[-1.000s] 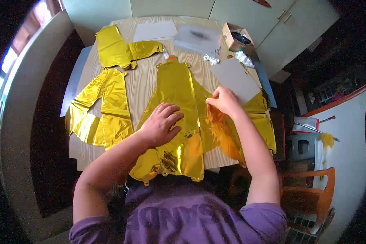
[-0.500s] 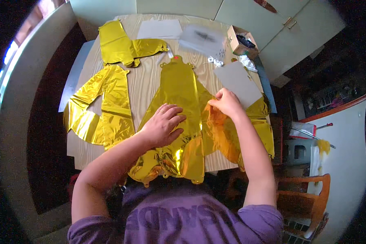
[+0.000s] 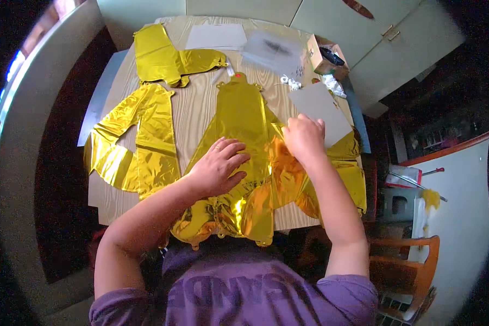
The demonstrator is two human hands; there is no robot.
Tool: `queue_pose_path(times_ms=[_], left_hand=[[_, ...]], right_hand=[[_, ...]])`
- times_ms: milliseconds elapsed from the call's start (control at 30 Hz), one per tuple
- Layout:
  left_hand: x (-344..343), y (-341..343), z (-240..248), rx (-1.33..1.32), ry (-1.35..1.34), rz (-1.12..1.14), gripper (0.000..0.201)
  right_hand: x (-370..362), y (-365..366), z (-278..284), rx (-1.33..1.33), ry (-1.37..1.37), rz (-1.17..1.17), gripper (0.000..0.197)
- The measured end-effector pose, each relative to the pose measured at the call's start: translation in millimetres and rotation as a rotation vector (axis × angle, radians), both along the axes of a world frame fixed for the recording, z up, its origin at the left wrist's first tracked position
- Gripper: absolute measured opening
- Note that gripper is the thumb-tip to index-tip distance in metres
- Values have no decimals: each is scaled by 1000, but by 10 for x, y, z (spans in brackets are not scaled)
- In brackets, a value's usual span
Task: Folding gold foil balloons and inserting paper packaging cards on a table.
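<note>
A flat gold foil balloon lies in the middle of the table, its crumpled lower end hanging over the near edge. My left hand rests on it palm down, fingers stretched out. At the balloon's right side, my right hand is closed in a pinch on the foil edge and lifts it a little. The raised foil below that hand shines orange. My right fingertips are partly hidden by the hand itself. A second gold foil balloon lies flat to the left, and a third lies beyond it.
More gold foil lies at the right, partly under a grey card. Along the far side are white sheets, a clear plastic bag, a white ribbon roll and a cardboard box. A wooden chair stands at right.
My right hand has turned over slightly and shifted up with the pinched foil edge, and the foil under it has spread and changed its folds. My left hand stays in place.
</note>
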State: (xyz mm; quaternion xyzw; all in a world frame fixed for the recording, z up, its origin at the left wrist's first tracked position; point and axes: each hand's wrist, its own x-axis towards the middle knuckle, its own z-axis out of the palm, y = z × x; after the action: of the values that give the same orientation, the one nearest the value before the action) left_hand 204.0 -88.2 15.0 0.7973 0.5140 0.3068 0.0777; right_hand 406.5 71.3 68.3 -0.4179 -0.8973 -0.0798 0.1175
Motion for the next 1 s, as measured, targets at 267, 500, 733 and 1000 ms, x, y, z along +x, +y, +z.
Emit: queue_pose_path(times_ms=[267,500,733,1000], left_hand=[[0,-1,8,10,-15,-1,46],[-10,6,31,-29,-7,-12,44],[-11,0,24,-28,7,-15,45],[-78,-36,93,122,-249,33,40]], right_hand=[[-195,172,-46,-1124,601,165,21],[69,16,-341,-93,359,532,29],[77,-23,-516,-127,117,507,47],[164,24,-489,-228,47,504,56]])
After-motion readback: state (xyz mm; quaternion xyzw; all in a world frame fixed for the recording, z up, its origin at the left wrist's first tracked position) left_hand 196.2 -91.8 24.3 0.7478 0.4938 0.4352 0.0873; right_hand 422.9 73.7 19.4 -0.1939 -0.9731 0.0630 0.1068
